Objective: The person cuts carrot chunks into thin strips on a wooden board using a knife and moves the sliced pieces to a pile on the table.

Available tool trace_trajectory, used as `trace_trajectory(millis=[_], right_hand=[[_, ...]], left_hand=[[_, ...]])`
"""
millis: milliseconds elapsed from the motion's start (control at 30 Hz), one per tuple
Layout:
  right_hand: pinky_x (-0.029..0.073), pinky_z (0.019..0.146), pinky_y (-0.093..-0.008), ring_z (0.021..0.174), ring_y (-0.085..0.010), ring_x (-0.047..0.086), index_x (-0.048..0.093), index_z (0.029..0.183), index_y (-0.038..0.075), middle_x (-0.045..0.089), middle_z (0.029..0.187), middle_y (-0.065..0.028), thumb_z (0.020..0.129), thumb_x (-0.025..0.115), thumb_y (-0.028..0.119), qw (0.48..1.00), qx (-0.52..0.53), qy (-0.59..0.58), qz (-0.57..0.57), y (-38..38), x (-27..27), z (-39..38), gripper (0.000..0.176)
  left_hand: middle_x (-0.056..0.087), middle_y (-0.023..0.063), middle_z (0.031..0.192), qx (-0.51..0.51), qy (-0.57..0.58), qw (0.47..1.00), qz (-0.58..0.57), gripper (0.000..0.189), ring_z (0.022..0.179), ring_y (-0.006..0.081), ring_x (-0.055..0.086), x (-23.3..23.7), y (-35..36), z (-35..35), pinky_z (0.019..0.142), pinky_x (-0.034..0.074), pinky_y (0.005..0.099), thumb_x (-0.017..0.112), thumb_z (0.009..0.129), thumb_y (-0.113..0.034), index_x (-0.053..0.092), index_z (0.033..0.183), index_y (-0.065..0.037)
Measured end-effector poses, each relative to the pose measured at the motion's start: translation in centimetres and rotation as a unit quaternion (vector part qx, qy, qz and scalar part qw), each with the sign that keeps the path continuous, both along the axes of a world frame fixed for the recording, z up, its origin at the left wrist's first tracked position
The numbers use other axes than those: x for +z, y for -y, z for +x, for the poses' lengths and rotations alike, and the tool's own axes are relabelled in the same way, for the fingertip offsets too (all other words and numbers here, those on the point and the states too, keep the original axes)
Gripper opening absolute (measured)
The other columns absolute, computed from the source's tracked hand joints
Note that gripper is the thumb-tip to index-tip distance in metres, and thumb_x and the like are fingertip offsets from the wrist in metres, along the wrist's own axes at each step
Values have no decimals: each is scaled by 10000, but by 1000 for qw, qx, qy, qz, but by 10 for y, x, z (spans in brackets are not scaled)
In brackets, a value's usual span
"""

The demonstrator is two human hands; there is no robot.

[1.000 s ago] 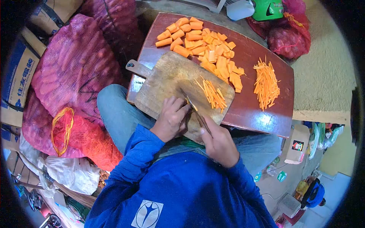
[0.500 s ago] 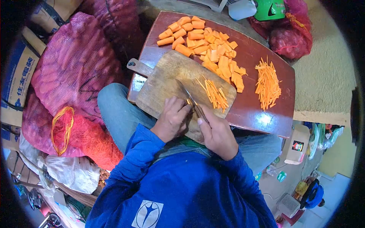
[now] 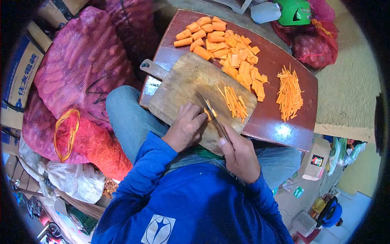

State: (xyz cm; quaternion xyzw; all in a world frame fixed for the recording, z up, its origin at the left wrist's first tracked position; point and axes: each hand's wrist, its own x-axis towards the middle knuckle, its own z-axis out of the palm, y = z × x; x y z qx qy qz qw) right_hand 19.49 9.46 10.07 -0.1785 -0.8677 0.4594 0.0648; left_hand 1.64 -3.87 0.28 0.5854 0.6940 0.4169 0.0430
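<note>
Carrot slices at the kitchen knife

Head view: I see the right hand with fingers wrapped round the knife's handle, blade at the slices on the wooden cutting board. Left hand: fingers curled, holding those slices. Carrot matchsticks lie on the board, right of the blade; a second heap sits farther right on the red-brown worktop.

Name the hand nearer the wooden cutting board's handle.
Left. The left hand is below and right of the handle in the view; the right hand, holding the knife, is farther right and lower.
</note>
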Motion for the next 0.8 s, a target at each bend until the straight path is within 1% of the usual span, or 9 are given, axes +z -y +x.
trace_trajectory(millis=[67,133,233,367,433,500,567,733,800], right_hand=[[567,852,-577,1000,-551,696,537,1452,-14,707,1078,-353,1045,600,123,1000,0,-21,15,3,-1,2,434],[574,865,-565,1017,-552,699,555,1443,-22,707,1099,-360,1045,601,118,999,-10,41,7,7,-6,-3,425],[577,875,-564,1024,-547,703,557,1441,-29,706,1103,-368,1040,609,104,998,-1,55,-31,-3,1,-21,426],[573,867,-568,1017,-545,703,536,1459,-33,707,1093,-363,1043,605,110,999,-1,45,-29,2,3,-4,445],[572,867,-561,1023,-538,704,527,1465,-36,707,1088,-361,1040,599,100,1000,5,-4,9,6,-1,4,451],[577,875,-550,1031,-536,707,526,1472,-39,710,1104,-359,1047,593,102,999,-1,32,-8,7,-2,-6,453],[581,883,-539,1040,-535,710,525,1479,-42,713,1119,-356,1054,587,104,997,-11,67,-26,3,-1,-15,454],[577,875,-543,1017,-538,711,522,1479,-43,716,1105,-349,1060,576,110,999,-3,30,-38,1,12,-8,449],[577,877,-540,1023,-539,711,522,1479,-47,714,1104,-352,1060,576,112,1000,2,19,-14,6,1,-3,451]], left_hand=[[590,161,1080,11,-7,1000,6,482,1036,385,570,-3,-2,2,902,463,488,750,688,-5,685,1166,11],[593,164,1081,6,-7,1000,5,475,1033,383,570,-3,-1,0,899,462,486,752,695,-4,686,1164,12],[599,167,1087,6,-10,1000,8,463,1027,381,570,-2,-1,2,891,461,486,756,701,-2,691,1158,12],[603,158,1091,25,1,1000,14,429,1020,375,571,-3,-2,4,876,458,490,766,709,-8,703,1133,8],[602,150,1076,35,-2,999,13,406,1014,372,571,1,-2,5,873,456,488,768,719,-12,706,1120,5],[602,143,1061,35,-6,999,13,383,1007,369,571,1,-3,4,870,455,485,771,730,-15,709,1107,2],[603,165,1078,27,-21,999,-9,531,990,383,572,-4,1,3,851,465,486,781,679,2,691,1202,1],[597,153,1064,34,-22,999,15,514,998,380,569,-10,0,3,852,454,482,790,664,0,699,1170,-1],[597,149,1064,29,-13,999,15,520,1004,378,567,-5,0,2,856,450,484,793,650,-4,700,1162,-1]])
